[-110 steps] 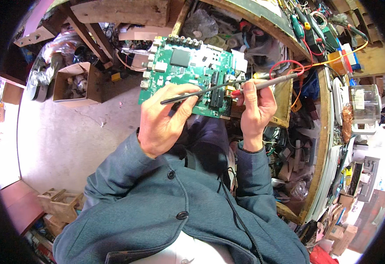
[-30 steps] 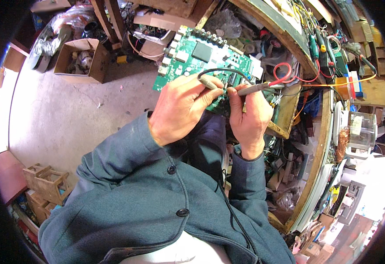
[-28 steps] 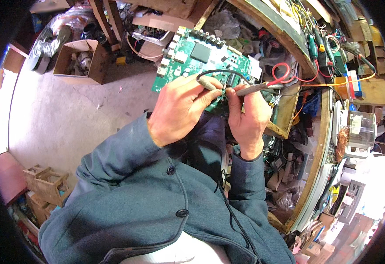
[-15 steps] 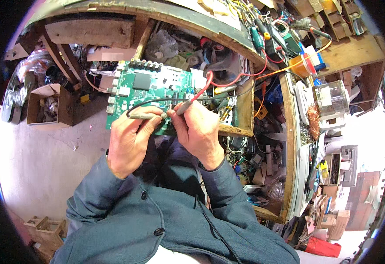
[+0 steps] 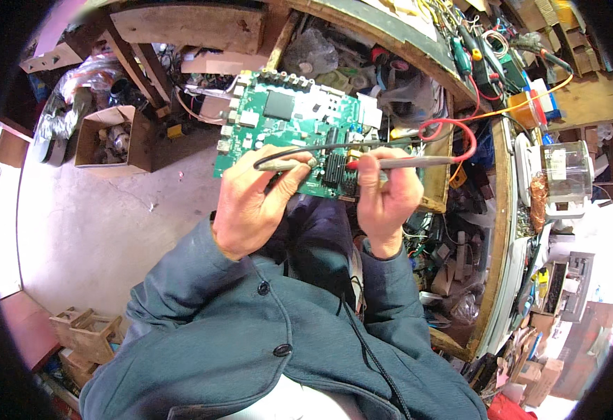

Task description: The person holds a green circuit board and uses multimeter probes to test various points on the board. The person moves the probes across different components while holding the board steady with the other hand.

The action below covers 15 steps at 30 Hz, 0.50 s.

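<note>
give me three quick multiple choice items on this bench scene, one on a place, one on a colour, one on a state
1. Where is the cardboard box?
A. on the floor left of the circuit board
B. on the person's lap
C. on the right-hand shelf

2. What colour is the lead on the probe in the right hand?
A. blue
B. red
C. white

3. How is the left hand?
A. open and empty
B. flat on the floor
C. closed in a grip on a black-leaded probe

Key: 1 A, the box sits on concrete left of the board; 2 B, a red wire loops from it; 3 C, its fingers pinch the probe.
</note>
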Each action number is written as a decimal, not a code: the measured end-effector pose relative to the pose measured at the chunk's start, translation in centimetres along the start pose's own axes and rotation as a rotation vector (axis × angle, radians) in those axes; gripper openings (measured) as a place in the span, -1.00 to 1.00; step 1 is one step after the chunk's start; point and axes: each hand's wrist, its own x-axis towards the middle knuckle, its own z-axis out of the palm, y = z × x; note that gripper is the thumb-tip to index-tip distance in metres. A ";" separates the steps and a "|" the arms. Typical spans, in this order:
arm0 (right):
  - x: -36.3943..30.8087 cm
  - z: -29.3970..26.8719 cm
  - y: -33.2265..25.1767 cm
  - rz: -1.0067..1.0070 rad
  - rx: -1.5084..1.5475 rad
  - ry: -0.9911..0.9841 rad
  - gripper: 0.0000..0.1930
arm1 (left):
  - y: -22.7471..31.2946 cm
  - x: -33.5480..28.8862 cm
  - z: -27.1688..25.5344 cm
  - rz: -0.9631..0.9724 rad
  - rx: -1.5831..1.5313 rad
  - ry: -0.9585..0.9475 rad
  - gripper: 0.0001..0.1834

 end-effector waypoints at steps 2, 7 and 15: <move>-0.8 0.0 1.1 0.138 0.140 0.076 -0.87 | 0.2 0.0 -0.2 0.050 0.066 -0.003 -0.85; -1.0 0.1 2.7 0.290 0.434 0.210 -0.86 | 0.5 0.2 -0.4 0.204 0.177 -0.020 -0.76; -1.2 0.2 4.0 0.337 0.598 0.215 -0.88 | 0.4 -0.2 0.0 0.345 0.295 -0.033 -0.66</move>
